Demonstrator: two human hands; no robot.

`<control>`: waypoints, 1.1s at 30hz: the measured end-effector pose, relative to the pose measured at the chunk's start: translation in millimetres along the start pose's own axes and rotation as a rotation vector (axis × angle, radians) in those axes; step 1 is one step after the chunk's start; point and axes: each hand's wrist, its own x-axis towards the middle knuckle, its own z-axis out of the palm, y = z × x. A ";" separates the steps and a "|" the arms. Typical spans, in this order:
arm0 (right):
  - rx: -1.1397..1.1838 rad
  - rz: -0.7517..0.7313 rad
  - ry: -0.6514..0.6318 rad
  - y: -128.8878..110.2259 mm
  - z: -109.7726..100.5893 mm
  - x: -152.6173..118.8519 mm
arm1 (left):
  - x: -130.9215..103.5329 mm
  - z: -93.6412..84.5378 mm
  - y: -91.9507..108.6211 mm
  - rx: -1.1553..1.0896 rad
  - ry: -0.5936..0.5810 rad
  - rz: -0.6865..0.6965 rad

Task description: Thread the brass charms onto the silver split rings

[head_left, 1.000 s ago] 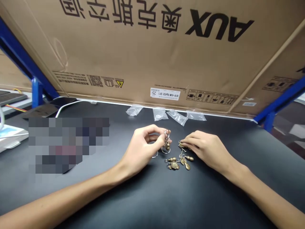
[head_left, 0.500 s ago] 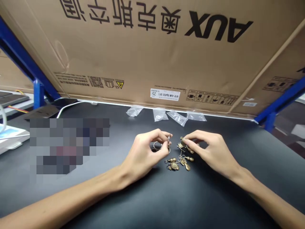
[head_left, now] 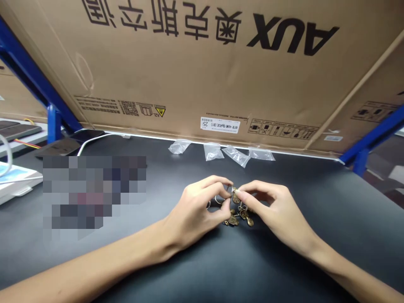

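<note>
My left hand pinches a silvery metal ring between thumb and fingertips. More thin rings show beside its fingers; how they are joined is hidden. Just right of it, my right hand grips a small brass pendant by its upper end, and the fingertips of both hands nearly meet there. Below the hands, a brass charm and a drop-shaped one lie in a small group on the black tabletop. Part of this group is covered by my fingers.
Several clear plastic bags lie along the back edge. Behind them rises a large cardboard box, between blue metal posts. At the left are a white cable, a white box and a blurred-out patch.
My right hand has moved left with a brass pendant, lifting it from the group. My left hand has shifted slightly right, so the fingertips are now close together.
</note>
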 end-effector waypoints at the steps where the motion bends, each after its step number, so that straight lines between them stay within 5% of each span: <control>1: 0.014 0.006 -0.006 0.3 0.3 -0.5 | -0.3 0.1 -0.4 0.010 0.003 -0.001; 21: -0.135 -0.100 -0.105 2.4 -1.0 -2.6 | 0.3 1.4 -6.1 0.080 0.023 0.123; 33: 0.145 0.048 -0.132 1.7 -1.6 -3.3 | -0.3 2.4 -7.5 0.102 0.038 0.154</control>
